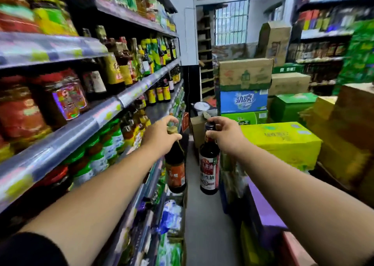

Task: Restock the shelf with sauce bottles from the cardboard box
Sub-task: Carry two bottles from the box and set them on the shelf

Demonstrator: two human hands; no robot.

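1. Bottles hang by their necks over the aisle floor (204, 225). Our left grip (162, 138) curls round the tan-capped neck of the orange-label bottle (175, 170), and our right grip (226, 136) pinches the dark cap of the red-and-white-label bottle (209, 170).
2. The orange-label bottle hangs just beside the front edge of the shelf (81, 128) on our left. The two bottles are apart, with a clear gap between them.
3. The floor is a narrow grey strip between the shelf and the boxes stacked on our right.
4. Beyond our left grip we see a bare stretch of shelf board, with rows of dark bottles behind it and blurred jars nearer us.
5. The yellow-green box (283, 142) and the blue box (242, 102) are closed, so we cannot see what is in them.
6. Both bottles are dark glass, near upright and fully capped.
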